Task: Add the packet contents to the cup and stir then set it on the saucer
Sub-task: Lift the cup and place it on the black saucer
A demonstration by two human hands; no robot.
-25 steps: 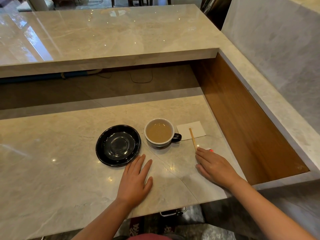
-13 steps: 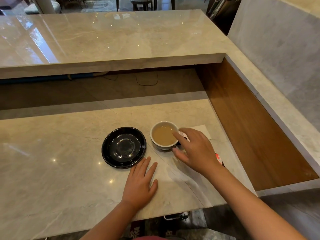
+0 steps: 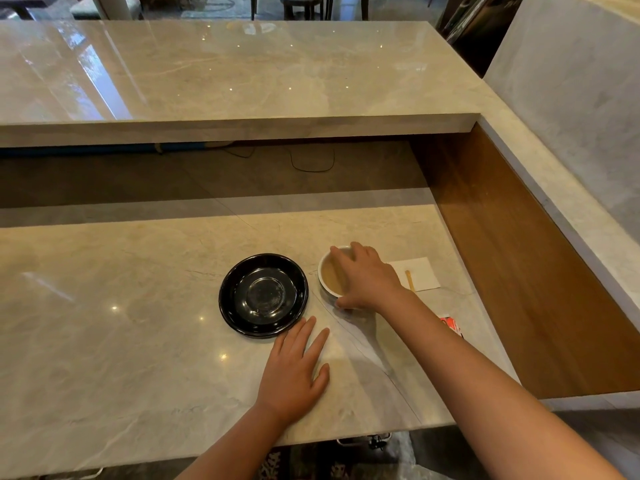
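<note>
A white cup (image 3: 326, 276) of light brown drink stands on the marble counter, just right of an empty black saucer (image 3: 264, 295). My right hand (image 3: 365, 278) is over the cup, fingers curled around its far rim and thumb on its near side, covering the handle. My left hand (image 3: 295, 370) lies flat on the counter, fingers apart, just in front of the saucer. A wooden stir stick (image 3: 410, 280) rests on a white napkin (image 3: 420, 273) right of the cup. The red and white packet (image 3: 451, 326) lies behind my right forearm, partly hidden.
A raised marble bar top (image 3: 242, 77) runs across the back, above a shadowed recess with cables. A wooden side panel (image 3: 512, 258) walls off the right. The counter's front edge (image 3: 207, 455) is close to my body.
My right hand left the packet near the counter's right side, moved left and forward, and closed around the cup. The left hand stayed flat in place.
</note>
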